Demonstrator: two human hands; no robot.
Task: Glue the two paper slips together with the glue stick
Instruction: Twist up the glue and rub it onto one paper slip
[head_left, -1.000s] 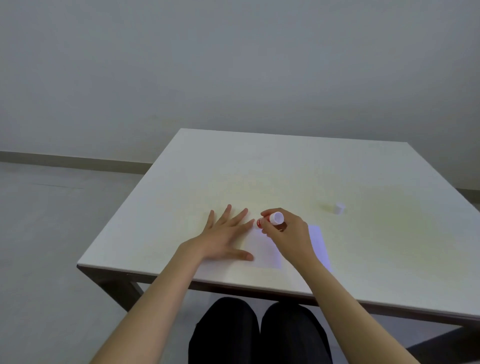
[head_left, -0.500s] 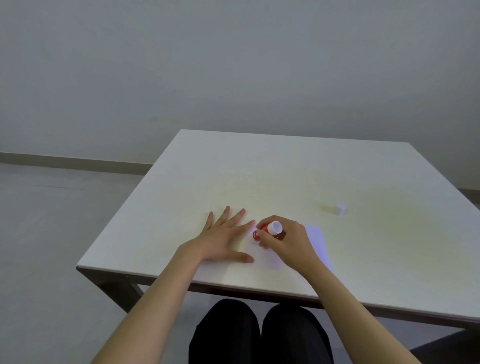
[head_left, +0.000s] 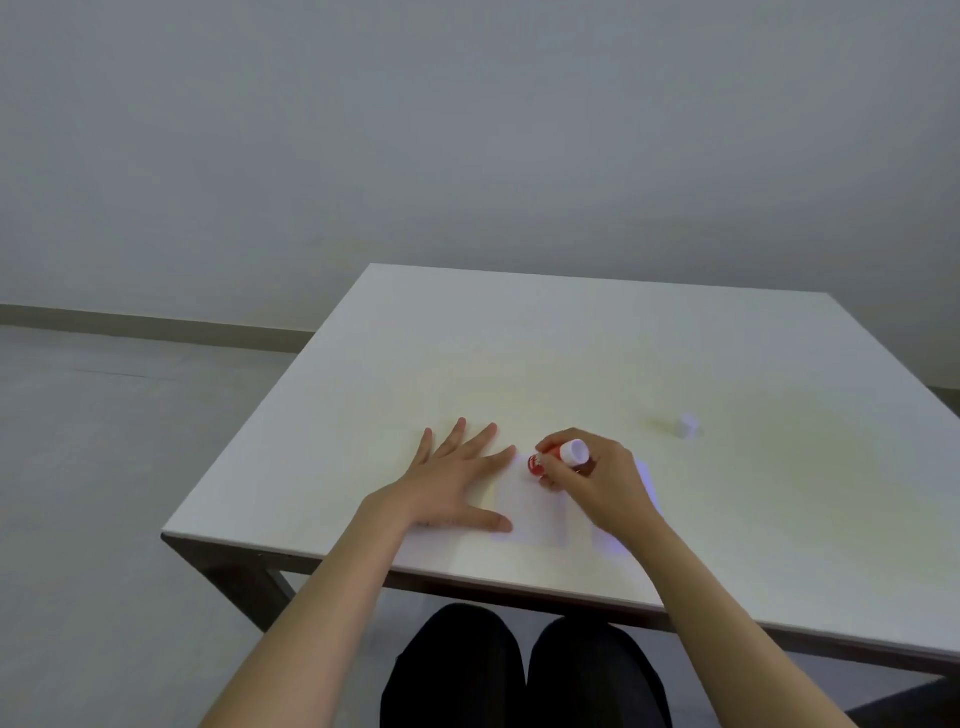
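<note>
A white paper slip (head_left: 535, 512) lies near the table's front edge. My left hand (head_left: 452, 486) rests flat on the table at the slip's left side, fingers spread, fingertips touching its edge. My right hand (head_left: 592, 480) grips a red glue stick (head_left: 558, 457) with a white end, tilted with its lower tip down on the slip's far part. A second white slip (head_left: 647, 480) lies to the right, mostly hidden under my right hand and wrist. The glue stick's white cap (head_left: 688, 425) stands apart on the table, further right.
The white table (head_left: 571, 353) has its front edge just before my arms and its left edge near my left hand. My dark-trousered knees (head_left: 524, 675) sit under the front edge. A grey wall and floor lie beyond.
My right hand slid the glue stick toward me over the slip, then back to its far part. My left hand has stayed flat in place.
</note>
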